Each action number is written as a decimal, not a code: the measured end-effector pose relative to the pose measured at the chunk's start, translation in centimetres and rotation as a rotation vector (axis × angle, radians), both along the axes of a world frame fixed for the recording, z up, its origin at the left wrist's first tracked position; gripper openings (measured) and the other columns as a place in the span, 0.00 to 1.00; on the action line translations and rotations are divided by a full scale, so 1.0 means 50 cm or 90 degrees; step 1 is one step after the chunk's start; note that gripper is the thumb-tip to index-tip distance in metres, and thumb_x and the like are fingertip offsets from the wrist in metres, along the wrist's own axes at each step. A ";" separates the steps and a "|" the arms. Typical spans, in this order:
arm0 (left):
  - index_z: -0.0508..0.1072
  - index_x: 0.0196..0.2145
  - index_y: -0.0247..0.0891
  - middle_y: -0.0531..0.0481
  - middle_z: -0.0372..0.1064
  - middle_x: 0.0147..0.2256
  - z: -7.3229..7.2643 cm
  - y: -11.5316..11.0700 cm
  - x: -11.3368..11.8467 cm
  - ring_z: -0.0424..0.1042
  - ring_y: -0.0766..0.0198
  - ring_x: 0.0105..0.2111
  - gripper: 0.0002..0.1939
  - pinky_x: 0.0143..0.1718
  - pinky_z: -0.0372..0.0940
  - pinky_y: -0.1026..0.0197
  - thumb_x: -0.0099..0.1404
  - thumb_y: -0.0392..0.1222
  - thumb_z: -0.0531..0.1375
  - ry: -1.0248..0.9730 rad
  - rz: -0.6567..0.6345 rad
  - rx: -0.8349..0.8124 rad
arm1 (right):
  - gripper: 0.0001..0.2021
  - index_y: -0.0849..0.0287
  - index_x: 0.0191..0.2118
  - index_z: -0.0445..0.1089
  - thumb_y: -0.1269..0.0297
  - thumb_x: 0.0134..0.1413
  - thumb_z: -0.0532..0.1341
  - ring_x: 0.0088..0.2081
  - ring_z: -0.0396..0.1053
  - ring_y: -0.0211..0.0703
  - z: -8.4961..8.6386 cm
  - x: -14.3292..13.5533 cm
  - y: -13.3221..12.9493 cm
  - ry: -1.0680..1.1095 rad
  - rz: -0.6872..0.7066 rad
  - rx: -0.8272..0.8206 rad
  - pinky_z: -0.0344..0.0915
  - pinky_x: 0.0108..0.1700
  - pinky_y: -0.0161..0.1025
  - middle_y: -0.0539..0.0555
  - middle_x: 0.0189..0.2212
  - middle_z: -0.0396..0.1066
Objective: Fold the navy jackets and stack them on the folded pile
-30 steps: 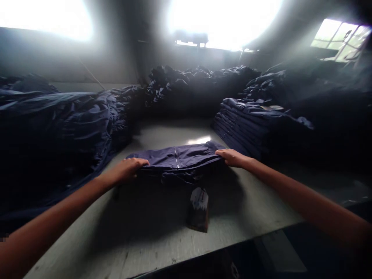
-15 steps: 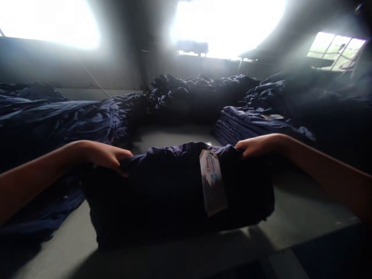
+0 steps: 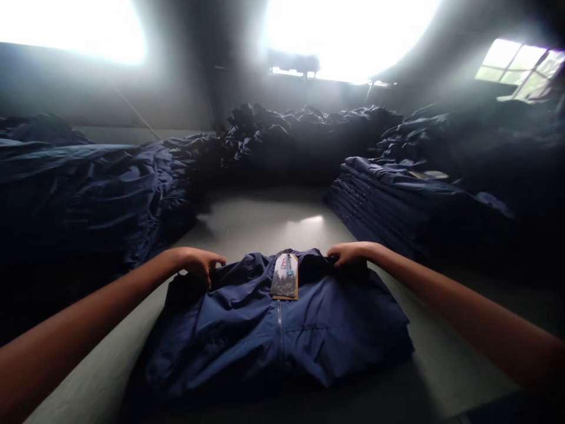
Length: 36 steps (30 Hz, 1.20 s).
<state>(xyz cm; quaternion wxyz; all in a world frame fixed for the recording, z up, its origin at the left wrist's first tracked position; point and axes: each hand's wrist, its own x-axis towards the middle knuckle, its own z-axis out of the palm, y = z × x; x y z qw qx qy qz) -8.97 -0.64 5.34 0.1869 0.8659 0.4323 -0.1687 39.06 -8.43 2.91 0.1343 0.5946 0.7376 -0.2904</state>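
Note:
A navy zip-front jacket (image 3: 247, 318) stretches between my hands over the pale table, its front facing up. My left hand (image 3: 198, 262) pinches the fabric at its upper left shoulder. At the opposite shoulder, my right hand (image 3: 351, 252) grips the top edge, fingers closed. From the collar hangs a cardboard tag (image 3: 285, 277) with a forest picture, lying over the top of the zip (image 3: 279, 321). The jacket's lower edge falls into shadow, so I cannot tell how it is folded there.
A neat stack of folded navy garments (image 3: 371, 194) stands on the table (image 3: 265, 218) to the right. A large heap of navy garments (image 3: 88, 194) lies at left, and another dark pile (image 3: 304, 135) rises at the back. Bright windows (image 3: 348, 35) glare behind.
The jacket has swung from hanging upright, dark side toward me, to lying flatter with its zip and front visible. Both hands have come lower in view, still gripping it.

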 end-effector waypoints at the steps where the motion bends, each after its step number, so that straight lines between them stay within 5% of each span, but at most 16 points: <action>1: 0.76 0.57 0.42 0.44 0.81 0.45 0.013 -0.008 0.001 0.79 0.57 0.34 0.38 0.32 0.73 0.62 0.44 0.36 0.72 -0.013 -0.003 0.013 | 0.23 0.60 0.55 0.74 0.70 0.52 0.65 0.38 0.76 0.44 0.004 0.002 -0.006 0.003 0.013 0.049 0.70 0.38 0.34 0.56 0.43 0.78; 3: 0.68 0.65 0.42 0.40 0.75 0.56 0.043 -0.038 0.019 0.79 0.56 0.45 0.44 0.42 0.74 0.60 0.50 0.36 0.70 -0.068 -0.038 0.026 | 0.27 0.59 0.62 0.70 0.68 0.55 0.65 0.47 0.75 0.48 0.016 -0.009 -0.027 0.011 0.056 0.186 0.71 0.48 0.38 0.60 0.52 0.75; 8: 0.64 0.68 0.41 0.41 0.67 0.64 0.065 -0.159 0.132 0.69 0.56 0.61 0.28 0.64 0.63 0.52 0.72 0.41 0.57 -0.266 -0.165 0.199 | 0.32 0.53 0.69 0.61 0.69 0.60 0.65 0.59 0.68 0.51 0.013 -0.128 -0.100 0.081 0.217 0.467 0.66 0.61 0.48 0.61 0.61 0.69; 13: 0.61 0.71 0.41 0.36 0.56 0.70 -0.013 -0.287 0.180 0.59 0.44 0.69 0.36 0.70 0.56 0.41 0.71 0.57 0.61 -0.211 -0.219 0.206 | 0.32 0.45 0.70 0.61 0.72 0.64 0.62 0.68 0.61 0.52 -0.057 -0.223 -0.139 0.074 0.350 0.567 0.62 0.66 0.54 0.58 0.70 0.60; 16: 0.53 0.74 0.41 0.33 0.47 0.73 -0.069 -0.354 0.166 0.47 0.38 0.73 0.51 0.72 0.44 0.31 0.63 0.68 0.64 -0.212 -0.245 0.178 | 0.25 0.46 0.66 0.67 0.72 0.67 0.60 0.64 0.67 0.50 -0.082 -0.232 -0.136 0.067 0.339 0.593 0.65 0.63 0.52 0.57 0.66 0.66; 19: 0.49 0.76 0.44 0.33 0.44 0.74 -0.120 -0.402 0.159 0.46 0.35 0.73 0.56 0.71 0.40 0.27 0.59 0.68 0.67 -0.215 -0.262 0.180 | 0.22 0.51 0.64 0.69 0.73 0.68 0.59 0.56 0.73 0.49 -0.089 -0.232 -0.128 0.064 0.298 0.603 0.70 0.59 0.49 0.59 0.60 0.72; 23: 0.48 0.76 0.46 0.33 0.48 0.73 -0.176 -0.418 0.164 0.54 0.35 0.71 0.49 0.69 0.46 0.25 0.66 0.59 0.66 -0.221 -0.256 0.225 | 0.23 0.51 0.64 0.69 0.76 0.68 0.55 0.53 0.75 0.47 -0.086 -0.235 -0.124 0.113 0.223 0.618 0.73 0.55 0.45 0.57 0.58 0.74; 27: 0.45 0.76 0.48 0.35 0.51 0.72 -0.202 -0.397 0.163 0.57 0.38 0.70 0.42 0.70 0.48 0.27 0.73 0.52 0.59 -0.252 -0.239 0.279 | 0.28 0.47 0.67 0.66 0.78 0.68 0.52 0.57 0.73 0.43 -0.072 -0.236 -0.131 0.195 0.174 0.632 0.72 0.57 0.41 0.53 0.60 0.73; 33: 0.32 0.77 0.52 0.36 0.40 0.75 -0.197 -0.402 0.156 0.44 0.31 0.73 0.63 0.69 0.36 0.20 0.59 0.64 0.68 -0.240 -0.269 0.181 | 0.28 0.44 0.69 0.62 0.75 0.70 0.51 0.56 0.74 0.43 -0.068 -0.242 -0.156 0.260 0.199 0.623 0.75 0.55 0.41 0.54 0.61 0.72; 36: 0.36 0.77 0.52 0.34 0.39 0.74 -0.186 -0.421 0.160 0.42 0.28 0.73 0.64 0.68 0.33 0.18 0.55 0.64 0.70 -0.222 -0.265 0.165 | 0.25 0.46 0.68 0.63 0.72 0.72 0.52 0.57 0.73 0.44 -0.089 -0.240 -0.165 0.277 0.220 0.589 0.74 0.57 0.42 0.55 0.63 0.70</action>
